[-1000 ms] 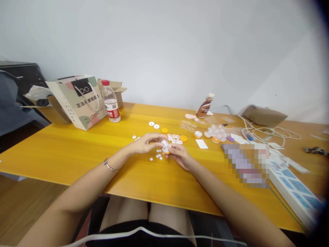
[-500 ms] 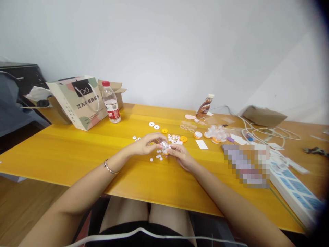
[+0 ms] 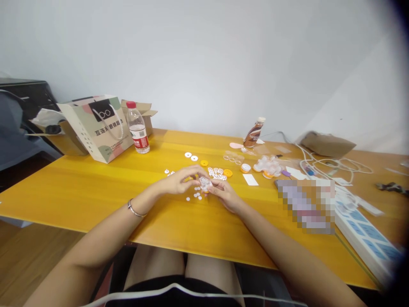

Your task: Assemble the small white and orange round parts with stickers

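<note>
Between my two hands, just above the yellow table (image 3: 179, 226), is a small round clear plastic piece with a white patterned disc and an orange base (image 3: 205, 183). My right hand (image 3: 225, 194) grips it from the right, thumb on its near side. My left hand (image 3: 183, 180) curves over it from the left, its fingertips at the piece's rim. Small white discs (image 3: 196, 195) lie on the table just below my hands. White cut-out wheels (image 3: 217, 173) and orange discs (image 3: 228, 173) lie just beyond them.
A water bottle (image 3: 139, 132) and a paper bag (image 3: 100, 130) stand at the left. At the back right is a brown drink bottle (image 3: 254, 134). Clear plastic parts (image 3: 269, 165), a white card (image 3: 250, 179), cables (image 3: 332, 164) and a power strip (image 3: 364, 230) occupy the right side.
The clear plastic piece has tilted slightly between my fingers, so more of its white patterned top faces up. Both hands stay in almost the same place.
</note>
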{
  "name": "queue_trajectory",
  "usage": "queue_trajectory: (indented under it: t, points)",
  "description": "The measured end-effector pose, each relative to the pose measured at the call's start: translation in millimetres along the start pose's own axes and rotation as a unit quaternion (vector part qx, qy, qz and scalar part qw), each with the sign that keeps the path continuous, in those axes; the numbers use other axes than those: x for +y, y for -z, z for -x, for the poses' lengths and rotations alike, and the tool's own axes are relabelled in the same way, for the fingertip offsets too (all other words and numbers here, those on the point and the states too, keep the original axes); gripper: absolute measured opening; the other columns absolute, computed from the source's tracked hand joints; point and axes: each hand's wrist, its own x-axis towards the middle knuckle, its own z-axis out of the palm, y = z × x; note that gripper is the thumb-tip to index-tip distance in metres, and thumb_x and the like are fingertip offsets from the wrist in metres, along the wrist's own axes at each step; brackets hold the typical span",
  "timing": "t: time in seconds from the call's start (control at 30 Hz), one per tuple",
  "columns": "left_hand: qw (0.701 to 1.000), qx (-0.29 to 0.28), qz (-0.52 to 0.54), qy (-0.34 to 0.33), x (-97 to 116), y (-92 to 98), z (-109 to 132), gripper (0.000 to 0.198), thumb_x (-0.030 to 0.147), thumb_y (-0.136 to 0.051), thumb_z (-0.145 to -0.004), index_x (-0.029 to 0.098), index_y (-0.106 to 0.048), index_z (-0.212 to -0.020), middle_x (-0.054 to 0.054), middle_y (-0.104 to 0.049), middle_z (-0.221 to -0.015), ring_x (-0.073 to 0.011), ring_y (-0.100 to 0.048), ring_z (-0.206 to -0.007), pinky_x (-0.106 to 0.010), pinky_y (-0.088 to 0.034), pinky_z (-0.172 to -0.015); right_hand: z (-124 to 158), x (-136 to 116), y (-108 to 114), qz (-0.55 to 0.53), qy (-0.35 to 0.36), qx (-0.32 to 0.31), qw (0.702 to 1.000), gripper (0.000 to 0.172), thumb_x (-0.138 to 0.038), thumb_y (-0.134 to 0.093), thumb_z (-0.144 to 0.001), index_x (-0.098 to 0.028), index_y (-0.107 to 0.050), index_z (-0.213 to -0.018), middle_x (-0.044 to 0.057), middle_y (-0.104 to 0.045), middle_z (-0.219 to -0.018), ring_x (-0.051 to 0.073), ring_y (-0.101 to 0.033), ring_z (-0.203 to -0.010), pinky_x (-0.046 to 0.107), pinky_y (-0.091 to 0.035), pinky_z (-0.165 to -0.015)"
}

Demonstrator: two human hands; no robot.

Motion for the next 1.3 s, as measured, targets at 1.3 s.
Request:
queue_trajectory:
  t: [1.3]
  points:
    - [0.982, 0.003, -0.186, 0.043, -9, -12.7, 3, 0.026, 0.035, -0.040, -0.086, 0.015, -0.052, -0.100, -0.006, -0.060, -0.089, -0.0143, -0.055, -0.078, -0.025, -0.043, -0.071, -2, 12, 0, 0.042, -0.010, 0.001, 0.999, 0.027, -0.034, -0.062, -0.071, -0.017, -0.059, -0.092, 0.004, -0.065, -0.092, 0.019, -0.060, -0.086, 0.034, -0.045, -0.082]
